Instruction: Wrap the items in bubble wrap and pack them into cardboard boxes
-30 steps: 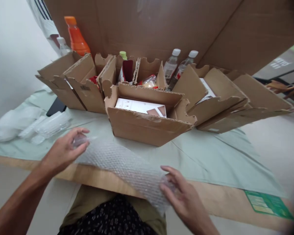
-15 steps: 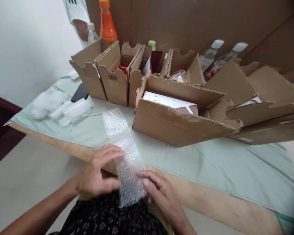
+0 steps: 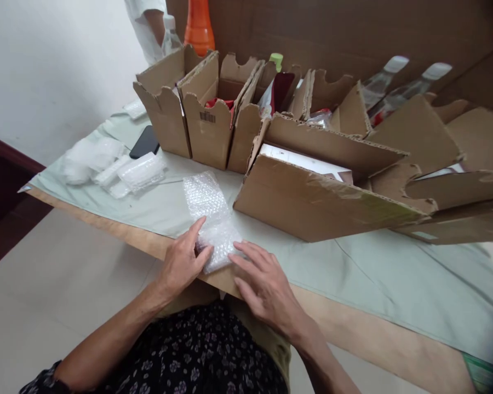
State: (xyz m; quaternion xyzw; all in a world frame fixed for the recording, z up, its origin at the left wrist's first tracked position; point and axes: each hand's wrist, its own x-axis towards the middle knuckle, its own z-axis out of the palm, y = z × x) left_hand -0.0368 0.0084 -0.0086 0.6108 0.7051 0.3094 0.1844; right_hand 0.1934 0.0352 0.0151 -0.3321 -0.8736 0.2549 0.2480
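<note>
A strip of bubble wrap (image 3: 207,210) lies on the pale green cloth (image 3: 353,279) near the table's front edge, its near end folded over. My left hand (image 3: 184,260) rests on that fold from the left, fingers stretched flat against it. My right hand (image 3: 261,282) lies on the right side of the fold, fingers spread and pressing down. Just behind stands an open cardboard box (image 3: 312,200) with a white box (image 3: 304,163) inside.
More open cardboard boxes (image 3: 201,117) stand in a row behind, with bottles, an orange one (image 3: 199,27) among them, and a big cardboard sheet at the back. Bubble wrap pieces (image 3: 119,169) and a black phone (image 3: 145,142) lie at the left. A person's arm shows at top left.
The bubble wrap strip, first stretched across the table edge, was turned lengthwise and its near end folded up onto the table. Both hands came together onto the fold. The view shifted right.
</note>
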